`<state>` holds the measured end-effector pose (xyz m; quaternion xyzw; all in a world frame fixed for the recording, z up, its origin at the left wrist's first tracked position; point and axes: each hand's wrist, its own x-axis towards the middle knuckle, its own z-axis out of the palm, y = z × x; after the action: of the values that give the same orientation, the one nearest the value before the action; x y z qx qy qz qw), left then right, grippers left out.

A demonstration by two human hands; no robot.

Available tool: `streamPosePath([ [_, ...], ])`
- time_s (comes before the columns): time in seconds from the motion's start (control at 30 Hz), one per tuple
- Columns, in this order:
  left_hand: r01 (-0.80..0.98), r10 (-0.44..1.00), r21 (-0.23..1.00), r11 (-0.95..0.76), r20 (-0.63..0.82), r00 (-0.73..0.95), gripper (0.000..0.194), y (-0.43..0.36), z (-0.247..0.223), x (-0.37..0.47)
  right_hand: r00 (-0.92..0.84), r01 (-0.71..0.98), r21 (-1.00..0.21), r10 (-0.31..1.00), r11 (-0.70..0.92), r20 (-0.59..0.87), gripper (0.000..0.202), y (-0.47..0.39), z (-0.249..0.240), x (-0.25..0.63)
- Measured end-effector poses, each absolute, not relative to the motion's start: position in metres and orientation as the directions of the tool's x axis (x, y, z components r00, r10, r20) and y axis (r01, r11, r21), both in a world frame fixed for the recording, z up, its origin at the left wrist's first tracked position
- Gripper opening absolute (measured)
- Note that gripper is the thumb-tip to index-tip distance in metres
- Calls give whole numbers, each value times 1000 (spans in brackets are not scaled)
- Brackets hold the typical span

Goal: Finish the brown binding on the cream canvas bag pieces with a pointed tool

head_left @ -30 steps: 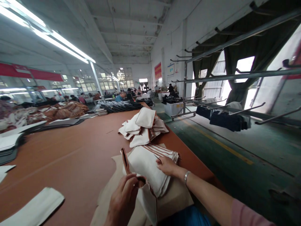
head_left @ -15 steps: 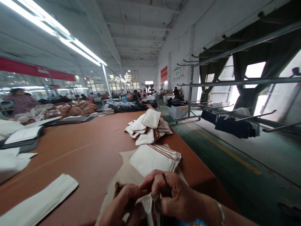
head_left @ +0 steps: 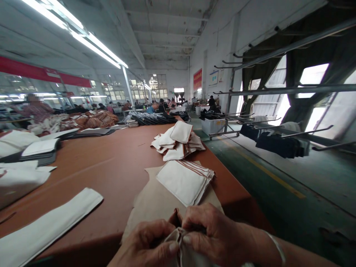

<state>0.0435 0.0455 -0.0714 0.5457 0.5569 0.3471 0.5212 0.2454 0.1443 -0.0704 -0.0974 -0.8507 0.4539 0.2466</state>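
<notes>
A: Head view. Where are the hands?
B: Low centre, near edge of the brown table (head_left: 116, 174). Left hand (head_left: 150, 241) and right hand (head_left: 219, 233) close together, both on one pale cloth piece (head_left: 193, 257).
A: Fingers?
B: Closed on both sides, gripping. Thumbs side by side on the cloth's gathered edge, fingertips curled in. Brown fabric (head_left: 176, 217) pokes up between the hands. Lower part of the cloth cut off by the frame. Silvery bracelet (head_left: 276, 246) on the right wrist.
A: Round about?
B: Just beyond the hands, a fanned stack of pale pieces (head_left: 183, 181) with brown edges, lying partly on a tan sheet (head_left: 147, 200). Behind it, a loose heap of similar pieces (head_left: 180, 139). Left side of table: long white strip (head_left: 55, 226), flat.
A: Farther off?
B: Metal rack (head_left: 292, 89), right; person in a checked top (head_left: 37, 111), far left.
</notes>
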Motion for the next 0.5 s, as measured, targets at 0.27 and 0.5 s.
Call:
streamPosePath([
  [0.27, 100, 957, 974, 204, -220, 189, 47, 51, -75, 53, -921, 26, -999, 388, 32, -12, 22, 151, -85, 246],
  [0.5, -14, 948, 961, 275, -268, 173, 39, 59, -77, 61, -923, 61, -984, 365, -167, -119, 22, 161, -89, 243],
])
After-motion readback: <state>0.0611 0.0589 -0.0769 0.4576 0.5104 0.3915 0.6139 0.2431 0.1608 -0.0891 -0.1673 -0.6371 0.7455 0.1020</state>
